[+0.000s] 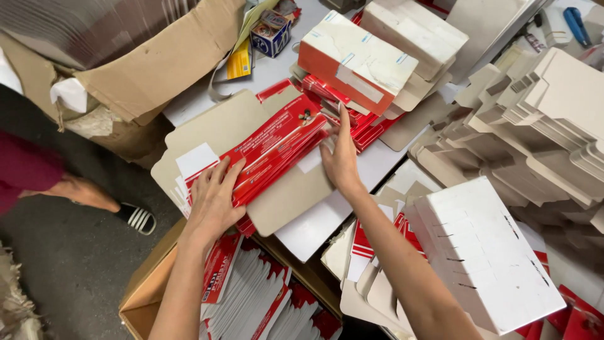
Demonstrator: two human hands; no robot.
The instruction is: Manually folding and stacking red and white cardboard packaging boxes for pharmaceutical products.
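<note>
Stack point(277, 148) of flat red cartons is squared up on a brown blank point(233, 123); left hand point(212, 203) flat at 7 o'clock, right hand point(340, 157) pressed open at 3. Nothing's gripped, so it could easily get fanned out.

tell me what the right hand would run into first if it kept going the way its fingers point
The right hand points up the table; it would probably first meet the pile of red flat packs, then the red and white box resting on top, though depth is unclear.
</note>
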